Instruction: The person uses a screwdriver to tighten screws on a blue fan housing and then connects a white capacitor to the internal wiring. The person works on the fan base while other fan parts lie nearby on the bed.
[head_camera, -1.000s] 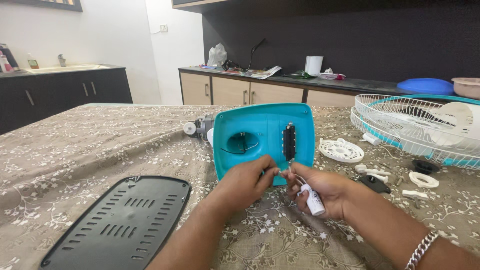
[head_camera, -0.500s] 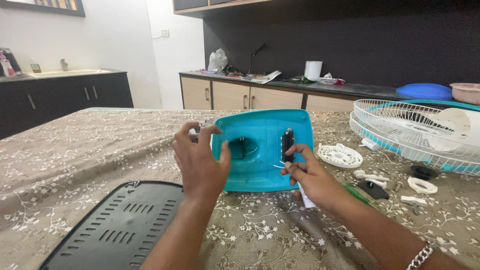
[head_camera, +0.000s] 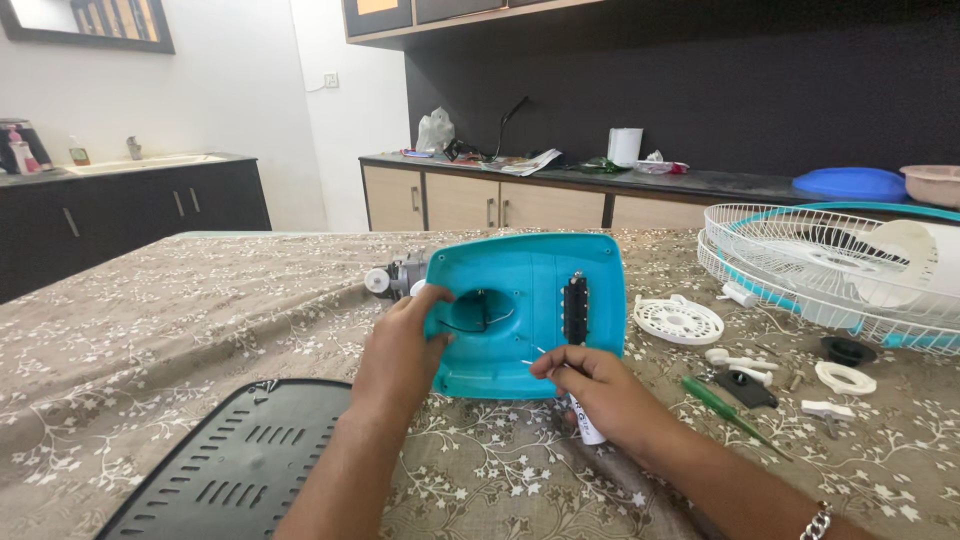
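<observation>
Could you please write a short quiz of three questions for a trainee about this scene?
1. True or false: the left hand grips the left edge of the teal fan housing.
2. What does the right hand hold? A) a small white tube B) a hammer
3. What lies on the cloth nearest the right forearm: the green screwdriver or the wire fan guard?

Key: 1 true; 2 A; 3 the green screwdriver.

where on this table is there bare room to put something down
The widest bare patch of tablecloth lies left of the turquoise fan base, beyond the black vented cover. A smaller patch lies in front, between the right hand and the green screwdriver. It is crowded on the right: white round cap, small parts and fan grille.
</observation>
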